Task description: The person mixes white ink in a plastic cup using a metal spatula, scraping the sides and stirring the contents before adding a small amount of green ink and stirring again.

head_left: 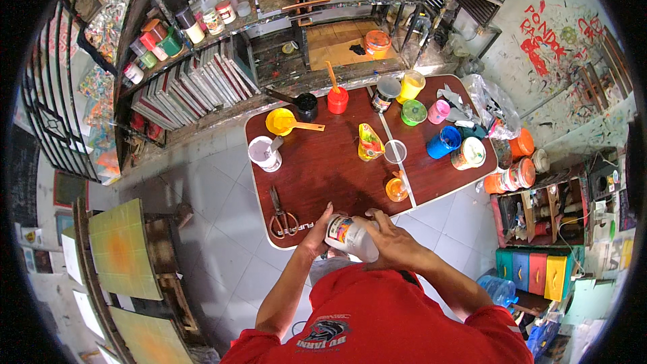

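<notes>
Over the near edge of the dark red table (323, 192), a white plastic jar (362, 243) with a printed label lies tilted between my hands. My left hand (315, 237) grips its labelled end. Curled over the opposite end is my right hand (397, 239), its fingers bent against the jar. Scissors (283, 222) with reddish handles rest by the table's left corner. Ahead stand a small orange cup (396, 190), a clear round cup (395, 152) and a yellow-red pouch (370, 143). A white tub (265, 155) holds pale lilac paint and a spatula.
Along the table's far side stand several paint pots, among them yellow (280, 121), red (337, 100), green (414, 113) and blue (443, 142). Shelves (269, 7) with jars and stacked frames (192, 87) are behind. Boards (126, 249) lean at left; coloured drawers (532, 273) sit at right.
</notes>
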A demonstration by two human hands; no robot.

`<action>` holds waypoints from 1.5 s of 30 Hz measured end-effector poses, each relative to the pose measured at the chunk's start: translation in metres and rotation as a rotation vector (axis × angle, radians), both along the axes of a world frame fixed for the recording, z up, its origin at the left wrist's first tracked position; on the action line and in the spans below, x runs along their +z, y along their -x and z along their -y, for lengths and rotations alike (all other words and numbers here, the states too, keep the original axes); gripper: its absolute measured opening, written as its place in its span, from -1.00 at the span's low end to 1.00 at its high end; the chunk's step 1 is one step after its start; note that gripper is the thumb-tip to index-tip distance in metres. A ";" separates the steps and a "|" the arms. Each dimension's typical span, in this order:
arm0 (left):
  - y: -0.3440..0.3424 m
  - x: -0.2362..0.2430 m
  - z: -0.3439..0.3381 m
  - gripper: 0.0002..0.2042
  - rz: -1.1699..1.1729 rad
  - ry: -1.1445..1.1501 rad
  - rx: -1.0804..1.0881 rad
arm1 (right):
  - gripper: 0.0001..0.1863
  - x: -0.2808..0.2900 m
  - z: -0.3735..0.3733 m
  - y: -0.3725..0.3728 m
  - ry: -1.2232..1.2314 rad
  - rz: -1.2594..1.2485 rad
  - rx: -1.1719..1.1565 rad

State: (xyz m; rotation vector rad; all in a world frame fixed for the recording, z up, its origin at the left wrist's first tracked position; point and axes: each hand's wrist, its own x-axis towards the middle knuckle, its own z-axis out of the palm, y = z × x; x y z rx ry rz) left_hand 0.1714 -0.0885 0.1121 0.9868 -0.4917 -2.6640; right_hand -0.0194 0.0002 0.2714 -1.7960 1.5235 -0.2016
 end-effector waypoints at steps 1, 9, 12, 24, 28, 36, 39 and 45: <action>0.001 0.002 0.000 -0.28 -0.001 -0.036 0.008 | 0.15 -0.007 0.001 0.003 0.044 0.012 0.016; 0.042 0.021 0.016 -0.08 -0.034 -0.188 -0.001 | 0.02 -0.001 0.033 0.045 0.203 0.107 0.117; 0.058 0.033 0.028 -0.04 -0.078 -0.133 -0.119 | 0.02 0.021 0.057 0.075 0.205 0.019 0.075; 0.074 0.001 0.020 -0.17 0.176 0.270 0.244 | -0.05 0.060 0.181 0.354 0.605 -0.064 -0.547; 0.060 -0.011 -0.021 -0.24 0.441 0.200 0.484 | -0.04 -0.004 0.258 0.462 0.561 -0.306 -0.677; 0.063 -0.005 -0.133 -0.24 0.575 -0.357 0.955 | 0.16 -0.136 0.348 0.530 0.234 -0.377 -0.649; 0.070 -0.001 -0.166 -0.25 0.602 -0.388 1.037 | 0.18 -0.189 0.359 0.538 0.179 -0.436 -0.624; 0.086 -0.001 -0.208 -0.24 0.579 -0.428 1.132 | 0.34 -0.223 0.370 0.531 0.107 -0.294 -0.544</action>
